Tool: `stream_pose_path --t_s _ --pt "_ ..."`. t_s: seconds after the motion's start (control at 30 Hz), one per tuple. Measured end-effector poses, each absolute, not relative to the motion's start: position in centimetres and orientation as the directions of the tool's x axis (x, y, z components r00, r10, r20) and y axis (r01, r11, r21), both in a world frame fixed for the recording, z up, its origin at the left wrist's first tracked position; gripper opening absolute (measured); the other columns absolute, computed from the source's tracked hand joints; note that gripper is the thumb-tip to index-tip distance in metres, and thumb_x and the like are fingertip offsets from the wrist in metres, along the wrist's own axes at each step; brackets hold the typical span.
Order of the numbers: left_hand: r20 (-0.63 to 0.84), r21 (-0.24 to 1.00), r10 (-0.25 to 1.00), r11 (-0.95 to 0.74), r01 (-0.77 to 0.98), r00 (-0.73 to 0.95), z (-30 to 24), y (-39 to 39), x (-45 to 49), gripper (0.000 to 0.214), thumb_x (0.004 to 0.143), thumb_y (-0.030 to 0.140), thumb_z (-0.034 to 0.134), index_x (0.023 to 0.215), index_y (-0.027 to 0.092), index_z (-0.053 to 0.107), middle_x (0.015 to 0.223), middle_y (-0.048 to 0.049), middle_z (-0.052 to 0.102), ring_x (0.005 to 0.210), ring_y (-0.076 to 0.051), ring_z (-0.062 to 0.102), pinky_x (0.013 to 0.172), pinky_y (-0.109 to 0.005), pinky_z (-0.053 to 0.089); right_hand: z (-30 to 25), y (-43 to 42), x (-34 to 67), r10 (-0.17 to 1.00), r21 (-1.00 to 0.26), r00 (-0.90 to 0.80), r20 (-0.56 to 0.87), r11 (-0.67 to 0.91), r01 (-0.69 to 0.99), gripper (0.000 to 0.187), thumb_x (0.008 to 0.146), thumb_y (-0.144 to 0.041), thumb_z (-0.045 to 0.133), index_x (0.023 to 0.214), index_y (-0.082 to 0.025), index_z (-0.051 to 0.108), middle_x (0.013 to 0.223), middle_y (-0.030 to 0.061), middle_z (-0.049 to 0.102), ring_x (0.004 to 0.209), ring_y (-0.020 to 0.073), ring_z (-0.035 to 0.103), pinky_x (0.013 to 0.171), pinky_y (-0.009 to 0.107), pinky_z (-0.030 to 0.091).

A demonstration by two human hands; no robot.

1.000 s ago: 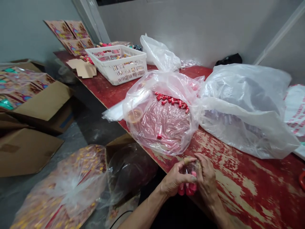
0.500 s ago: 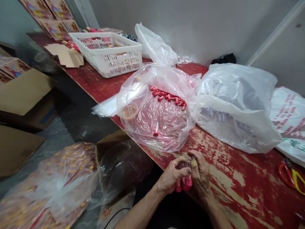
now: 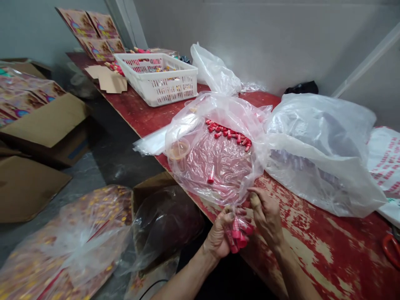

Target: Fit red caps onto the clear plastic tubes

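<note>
My left hand [image 3: 220, 235] is closed around a bunch of small red-capped tubes [image 3: 238, 235] at the near edge of the red table [image 3: 315, 250]. My right hand [image 3: 265, 214] sits just right of it, fingers curled against the top of the same bunch. Directly behind both hands lies an open clear plastic bag [image 3: 215, 158] holding loose red caps [image 3: 228, 133] and one single red piece [image 3: 211, 178]. A small clear cup [image 3: 178, 149] rests in the bag's left side.
A large crumpled clear bag [image 3: 318, 146] fills the table to the right. A white basket [image 3: 158, 77] stands at the far left with printed cards [image 3: 90, 35] behind it. Cardboard boxes [image 3: 43, 125] and a filled plastic bag [image 3: 68, 246] lie on the floor. Red-handled scissors [image 3: 392, 248] show at the right edge.
My left hand has tilted the bunch of red tubes sideways and lower. My right hand has lifted toward the bag's edge. The camera view has shifted slightly.
</note>
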State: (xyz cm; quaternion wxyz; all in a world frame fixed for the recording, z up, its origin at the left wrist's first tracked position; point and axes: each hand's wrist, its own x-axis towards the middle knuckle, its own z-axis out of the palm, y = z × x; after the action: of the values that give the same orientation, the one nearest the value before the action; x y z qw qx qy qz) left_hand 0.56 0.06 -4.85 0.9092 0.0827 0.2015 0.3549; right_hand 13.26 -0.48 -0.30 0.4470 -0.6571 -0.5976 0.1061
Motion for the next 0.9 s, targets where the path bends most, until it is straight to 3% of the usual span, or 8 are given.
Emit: stream_pose_path --t_s 0.13,0.33,0.5,0.6,0.67,0.73,0.83,0.9 --pt "-0.264 0.318 0.659 0.749 -0.582 0.704 -4.9 -0.2 -0.3 0.032 0.066 0.029 0.074 0.091 0.016 0.058 0.085 -0.0061 0.069 0.062 -0.02 0.066 0.049 -0.029 0.054 0.7 6.2 11.1 0.979 -0.59 0.05 0.197 0.078 0.804 0.028 0.095 -0.029 0.033 0.091 -0.02 0.058 0.083 0.0032 0.063 0.074 0.0153 0.06 0.069 0.026 0.045" --pt "-0.217 0.296 0.652 0.753 -0.587 0.727 -5.3 -1.8 -1.7 0.021 0.069 0.026 0.074 0.077 0.015 0.058 0.073 -0.0014 0.062 0.062 -0.016 0.063 0.046 -0.028 0.056 -2.8 12.9 7.3 0.993 -0.512 0.053 0.107 0.01 0.859 0.023 0.082 -0.025 0.057 0.101 -0.012 0.057 0.095 0.0151 0.062 0.082 0.0266 0.061 0.074 0.038 0.045" --pt "-0.218 0.277 0.651 0.756 -0.593 0.727 -5.8 -1.9 -2.2 0.023 0.066 0.025 0.076 0.081 0.014 0.062 0.084 -0.0053 0.064 0.074 -0.021 0.065 0.049 -0.029 0.057 -2.5 9.4 9.1 0.99 -0.568 -0.064 0.124 0.124 0.814 0.045 0.08 -0.018 0.053 0.125 -0.017 0.048 0.1 0.0083 0.063 0.086 0.0201 0.061 0.079 0.032 0.047" --pt "-0.224 0.304 0.663 0.744 -0.595 0.714 -5.6 -1.8 -1.8 0.023 0.065 0.024 0.075 0.082 0.015 0.063 0.086 -0.0061 0.064 0.076 -0.021 0.065 0.052 -0.028 0.055 -2.2 3.1 12.5 0.98 -0.727 0.074 0.187 0.087 0.681 0.045 0.087 -0.029 0.048 0.13 -0.02 0.041 0.095 0.0034 0.064 0.078 0.0147 0.062 0.07 0.025 0.05" --pt "-0.266 0.392 0.678 0.725 -0.566 0.685 -5.2 -1.7 -1.2 0.023 0.064 0.022 0.075 0.084 0.016 0.065 0.089 -0.0056 0.063 0.078 -0.019 0.063 0.057 -0.027 0.054 -2.6 -1.8 14.9 0.941 -0.816 0.281 0.19 -0.008 0.578 0.041 0.084 -0.04 0.054 0.121 -0.022 0.047 0.093 0.003 0.065 0.079 0.0164 0.064 0.067 0.026 0.052" --pt "-0.256 0.608 0.749 0.616 -0.5 0.611 -4.6 -1.6 -0.1 0.026 0.06 0.022 0.077 0.084 0.018 0.067 0.092 -0.0053 0.062 0.082 -0.019 0.062 0.066 -0.03 0.053 -3.5 -6.2 16.7 0.87 -0.8 0.446 0.211 -0.108 0.59 0.038 0.082 -0.046 0.057 0.111 -0.022 0.053 0.094 0.0045 0.065 0.083 0.0191 0.064 0.071 0.03 0.052" --pt "0.011 0.925 0.851 0.191 -0.328 0.526 -4.3 -1.8 2.1 0.032 0.051 0.022 0.083 0.08 0.019 0.071 0.101 -0.006 0.06 0.095 -0.023 0.058 0.086 -0.034 0.047 -5.3 -10.7 18.1 0.785 -0.748 0.593 0.177 -0.284 0.6 0.052 0.074 -0.063 0.058 0.103 -0.02 0.058 0.094 0.0075 0.065 0.08 0.0235 0.064 0.067 0.033 0.053" --pt "0.182 0.971 0.793 -0.053 -0.232 0.581 -4.6 -2.1 3.6 0.033 0.052 0.028 0.084 0.083 0.021 0.073 0.104 -0.007 0.059 0.1 -0.024 0.057 0.09 -0.035 0.045 -6.3 -12.2 18.5 0.778 -0.7 0.602 0.179 -0.329 0.633 0.062 0.07 -0.072 0.055 0.101 -0.019 0.059 0.091 0.0091 0.065 0.076 0.0256 0.064 0.062 0.035 0.052"
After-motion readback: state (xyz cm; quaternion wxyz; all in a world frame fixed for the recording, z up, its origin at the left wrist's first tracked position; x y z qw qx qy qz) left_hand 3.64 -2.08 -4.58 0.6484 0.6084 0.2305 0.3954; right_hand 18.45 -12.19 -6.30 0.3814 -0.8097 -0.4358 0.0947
